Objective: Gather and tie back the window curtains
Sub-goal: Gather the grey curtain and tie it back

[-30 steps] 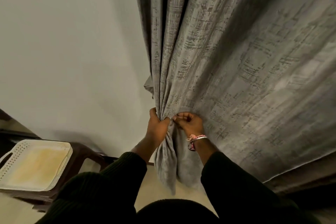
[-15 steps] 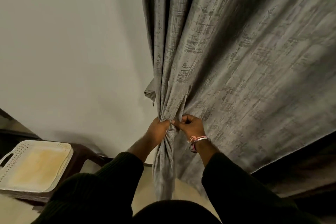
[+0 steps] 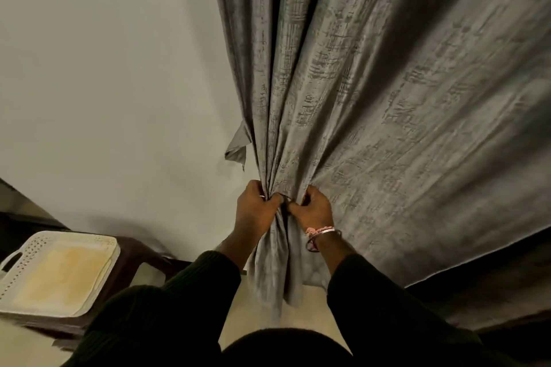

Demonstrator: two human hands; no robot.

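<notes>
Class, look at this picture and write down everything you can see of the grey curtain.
The curtain is grey cloth with a faint sheen and a darker scratchy crosshatch pattern. It hangs against a pale wall. Its left part is bunched into upright folds; the right part spreads wide to a slanting hem. The left hand and right hand grip the bunch side by side, and a tail of cloth hangs below them. A small flap sticks out at the left edge.

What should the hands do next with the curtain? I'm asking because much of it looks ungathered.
Probably the right hand should reach further right and pull another fold in to the left hand. Both hands grip a bunch of the grey curtain side by side, but a wide stretch still spreads out to the right, and no tie is around the bunch yet.
</notes>
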